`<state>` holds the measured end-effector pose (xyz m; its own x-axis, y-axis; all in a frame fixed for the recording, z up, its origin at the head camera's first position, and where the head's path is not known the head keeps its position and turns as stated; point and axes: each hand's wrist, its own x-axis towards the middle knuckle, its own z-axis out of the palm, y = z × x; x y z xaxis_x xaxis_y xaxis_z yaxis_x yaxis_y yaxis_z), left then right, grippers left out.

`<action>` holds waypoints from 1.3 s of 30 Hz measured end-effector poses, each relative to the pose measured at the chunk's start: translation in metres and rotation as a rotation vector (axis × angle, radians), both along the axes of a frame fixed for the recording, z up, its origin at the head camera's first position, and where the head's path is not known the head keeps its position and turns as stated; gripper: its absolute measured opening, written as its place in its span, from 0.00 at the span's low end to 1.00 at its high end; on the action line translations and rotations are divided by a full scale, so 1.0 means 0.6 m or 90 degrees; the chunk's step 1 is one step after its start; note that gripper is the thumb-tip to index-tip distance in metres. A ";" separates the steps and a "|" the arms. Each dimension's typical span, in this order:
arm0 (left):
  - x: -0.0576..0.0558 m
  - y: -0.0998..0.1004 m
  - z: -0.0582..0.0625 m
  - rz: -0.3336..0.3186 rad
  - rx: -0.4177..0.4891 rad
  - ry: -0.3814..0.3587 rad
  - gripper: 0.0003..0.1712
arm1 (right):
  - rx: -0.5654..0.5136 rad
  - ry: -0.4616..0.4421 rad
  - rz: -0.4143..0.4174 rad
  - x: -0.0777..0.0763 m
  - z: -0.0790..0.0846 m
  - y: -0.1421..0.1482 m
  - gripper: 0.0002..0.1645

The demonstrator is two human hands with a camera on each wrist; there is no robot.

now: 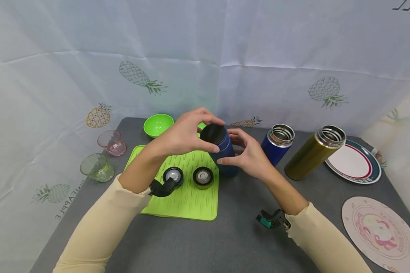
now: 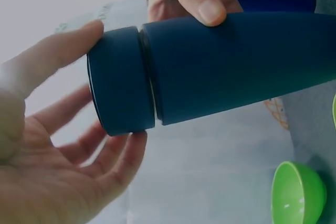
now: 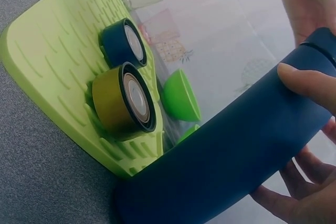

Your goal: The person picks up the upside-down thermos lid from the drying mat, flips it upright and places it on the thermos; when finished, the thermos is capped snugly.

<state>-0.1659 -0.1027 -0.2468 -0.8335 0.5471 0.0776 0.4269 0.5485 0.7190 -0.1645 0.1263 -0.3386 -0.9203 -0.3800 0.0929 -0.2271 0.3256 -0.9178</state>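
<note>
A dark blue thermos [image 2: 236, 66] stands at the right edge of a green mat [image 1: 181, 206]. My left hand [image 1: 188, 132] grips its lid [image 2: 123, 80] between thumb and fingertips. The lid has a black top, and a narrow gap shows between it and the body in the left wrist view. My right hand [image 1: 247, 153] holds the thermos body just under the lid, thumb in front and fingers round the far side. Two other lids lie upside down on the mat: a blue lid [image 3: 125, 43] and an olive-gold lid [image 3: 125, 100].
To the right stand an uncapped blue thermos [image 1: 276, 146] and an uncapped olive-gold thermos [image 1: 311, 153]. Beyond them lie a rimmed plate [image 1: 350, 161] and a pink round mat [image 1: 382, 233]. At left are a pink glass [image 1: 112, 144], a greenish glass [image 1: 98, 168] and a green bowl [image 1: 158, 125].
</note>
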 end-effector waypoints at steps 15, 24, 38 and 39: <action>-0.002 -0.004 -0.004 -0.033 0.029 -0.013 0.37 | -0.004 0.004 0.002 0.000 -0.002 -0.001 0.48; 0.001 -0.003 -0.002 -0.043 0.009 0.005 0.32 | -0.002 0.006 0.004 0.002 0.001 -0.004 0.49; 0.000 0.001 -0.008 0.029 0.015 -0.021 0.35 | -0.005 0.010 0.010 -0.001 0.000 -0.004 0.48; 0.001 0.002 -0.008 0.039 0.009 -0.018 0.35 | -0.005 0.012 0.011 -0.001 0.000 -0.004 0.48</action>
